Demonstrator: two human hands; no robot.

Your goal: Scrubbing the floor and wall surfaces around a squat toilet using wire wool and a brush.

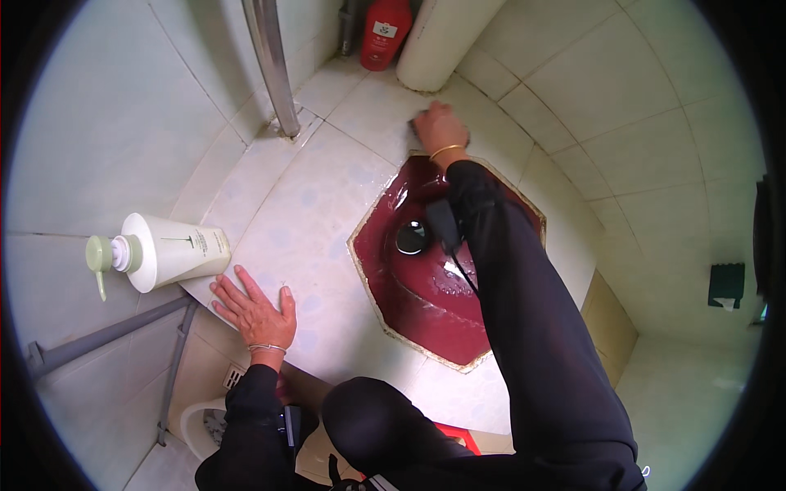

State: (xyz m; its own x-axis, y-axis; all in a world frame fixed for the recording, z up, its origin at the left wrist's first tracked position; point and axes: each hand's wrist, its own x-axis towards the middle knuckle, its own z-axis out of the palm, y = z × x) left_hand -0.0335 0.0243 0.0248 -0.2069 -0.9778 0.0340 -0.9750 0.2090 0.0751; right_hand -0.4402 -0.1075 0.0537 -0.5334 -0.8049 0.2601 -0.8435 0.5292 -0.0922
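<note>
A dark red squat toilet pan (385,282) is set into the pale tiled platform (311,213), with water around its round drain hole (412,237). Beyond the pan's far rim, my right hand (442,129) presses down on the tiles, its fingers closed over a small dark thing (413,126) mostly hidden under them. My left hand (264,313) lies flat on the tiles at the left, fingers spread, holding nothing. Just beyond its fingertips a white pump bottle (176,251) with a green top lies on its side.
A metal post (274,69) meets the platform at the far left. A red bottle (385,37) stands beside a thick white pipe (442,41) at the back. Grey pipes (115,335) and a white bucket (196,425) are lower left. A small black box (443,225) hangs at my right sleeve.
</note>
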